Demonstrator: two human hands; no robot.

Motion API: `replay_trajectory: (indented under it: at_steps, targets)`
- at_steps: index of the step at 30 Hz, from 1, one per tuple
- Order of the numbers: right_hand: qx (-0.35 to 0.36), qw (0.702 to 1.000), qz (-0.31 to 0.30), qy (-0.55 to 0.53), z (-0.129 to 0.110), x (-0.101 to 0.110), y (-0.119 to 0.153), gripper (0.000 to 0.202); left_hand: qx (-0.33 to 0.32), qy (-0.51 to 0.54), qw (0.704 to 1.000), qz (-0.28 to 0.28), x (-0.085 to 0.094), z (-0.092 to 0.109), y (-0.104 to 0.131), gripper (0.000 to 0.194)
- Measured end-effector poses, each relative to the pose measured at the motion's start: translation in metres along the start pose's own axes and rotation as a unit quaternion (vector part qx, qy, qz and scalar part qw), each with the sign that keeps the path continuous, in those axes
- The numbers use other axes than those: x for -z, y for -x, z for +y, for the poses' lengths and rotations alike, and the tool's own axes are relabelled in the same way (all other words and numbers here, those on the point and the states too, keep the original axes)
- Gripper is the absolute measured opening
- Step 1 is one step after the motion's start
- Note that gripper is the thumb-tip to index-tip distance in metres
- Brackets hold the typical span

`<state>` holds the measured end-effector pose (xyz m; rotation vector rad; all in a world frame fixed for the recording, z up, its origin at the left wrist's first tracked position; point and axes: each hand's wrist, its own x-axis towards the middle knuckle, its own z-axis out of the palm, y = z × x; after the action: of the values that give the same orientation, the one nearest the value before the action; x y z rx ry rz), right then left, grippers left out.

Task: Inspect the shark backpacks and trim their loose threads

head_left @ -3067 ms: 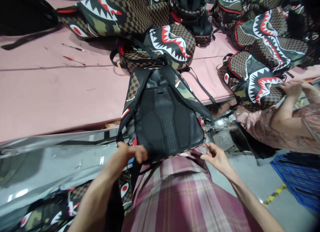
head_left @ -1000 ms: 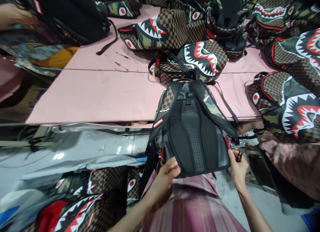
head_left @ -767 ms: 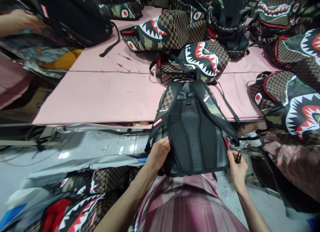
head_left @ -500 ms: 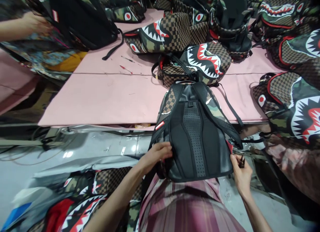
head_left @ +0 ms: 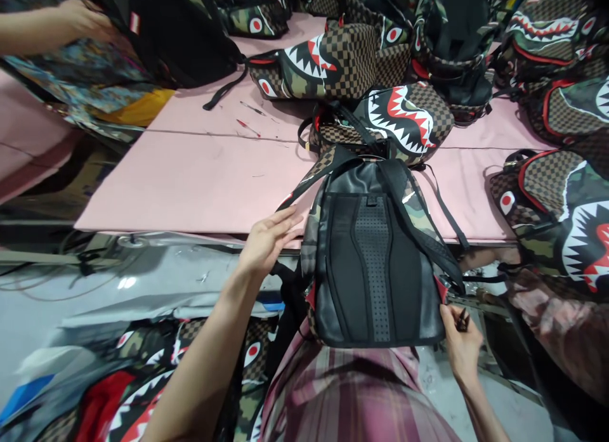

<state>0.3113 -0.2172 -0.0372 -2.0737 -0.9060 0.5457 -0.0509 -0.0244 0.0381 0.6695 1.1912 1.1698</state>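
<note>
A black-backed backpack (head_left: 342, 271) leans between the pink table's edge and my lap, its padded back panel facing up. My left hand (head_left: 269, 239) is at its left side, fingers fairly straight against the left shoulder strap (head_left: 309, 183), which is drawn outward off the panel. My thumb is hidden there. At the lower right corner my right hand (head_left: 460, 337) pinches the bag's edge between thumb and finger. A small dark pointed tool (head_left: 462, 320), perhaps thread snips, pokes out of that same hand. The right shoulder strap (head_left: 423, 229) lies along the panel.
On the pink table (head_left: 190, 182) lie a shark-mouth backpack (head_left: 404, 122) touching my bag's top, several more behind, and a red pen-like tool (head_left: 248, 127). A co-worker's hand (head_left: 85, 20) holds a black bag at left; another person's arm (head_left: 492, 258) is at right. More bags (head_left: 143, 391) lie below left.
My left hand has moved up and left from the bag's lower side, carrying the left strap outward. My right hand stays at the corner. The co-worker's hand at left has risen slightly.
</note>
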Motion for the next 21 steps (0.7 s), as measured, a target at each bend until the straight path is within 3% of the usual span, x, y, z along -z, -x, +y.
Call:
replay_trajectory:
  at_steps: [3, 6, 9, 12, 17, 21]
  targets:
    - [0.001, 1.0, 0.002, -0.003, -0.001, 0.0, 0.0, 0.035, -0.04, 0.014, 0.999, 0.03, -0.006, 0.006, -0.01, 0.033]
    - [-0.003, 1.0, 0.003, -0.008, -0.001, -0.001, 0.001, 0.036, -0.032, 0.023, 0.999, 0.038, -0.007, -0.003, -0.012, 0.036]
    - [-0.008, 1.0, 0.014, -0.012, -0.002, -0.002, 0.002, 0.036, 0.074, 0.019, 0.997, 0.005, -0.005, -0.023, 0.003, 0.033]
    - [-0.007, 1.0, 0.021, -0.015, -0.001, -0.003, 0.001, 0.035, 0.2, 0.011, 0.98, -0.016, -0.007, -0.045, 0.031, 0.026]
    - [-0.003, 0.999, 0.035, -0.02, 0.001, -0.006, 0.001, 0.032, 0.286, 0.057, 0.956, -0.014, -0.019, -0.067, 0.076, 0.021]
    - [-0.001, 0.998, 0.043, -0.036, 0.001, -0.007, 0.002, 0.032, 0.327, 0.074, 0.941, -0.045, -0.026, -0.079, 0.089, 0.019]
